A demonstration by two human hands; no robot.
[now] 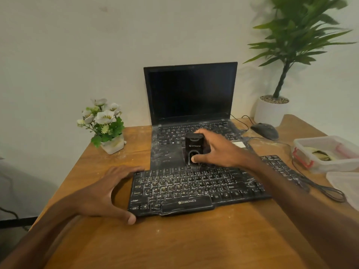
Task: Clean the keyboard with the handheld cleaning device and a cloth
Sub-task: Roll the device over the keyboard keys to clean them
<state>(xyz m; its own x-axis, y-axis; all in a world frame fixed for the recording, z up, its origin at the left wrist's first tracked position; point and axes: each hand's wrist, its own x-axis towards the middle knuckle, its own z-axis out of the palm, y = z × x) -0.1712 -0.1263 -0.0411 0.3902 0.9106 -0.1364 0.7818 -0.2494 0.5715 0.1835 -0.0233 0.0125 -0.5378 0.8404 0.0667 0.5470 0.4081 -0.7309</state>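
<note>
Head view: right hand (221, 150) grips the handheld cleaner (194, 146), Zebronics keyboard (194, 189) (dusty) just beneath. Left hand (101, 193) clasps the keyboard's end.

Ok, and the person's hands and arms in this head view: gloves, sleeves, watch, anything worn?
Nothing worn that shows. The left hand and right hand are bare: no gloves, no rings on the fingers in view, no watch or band at either wrist. The left forearm and right forearm are uncovered to the frame edge, so no sleeve is visible.
</note>
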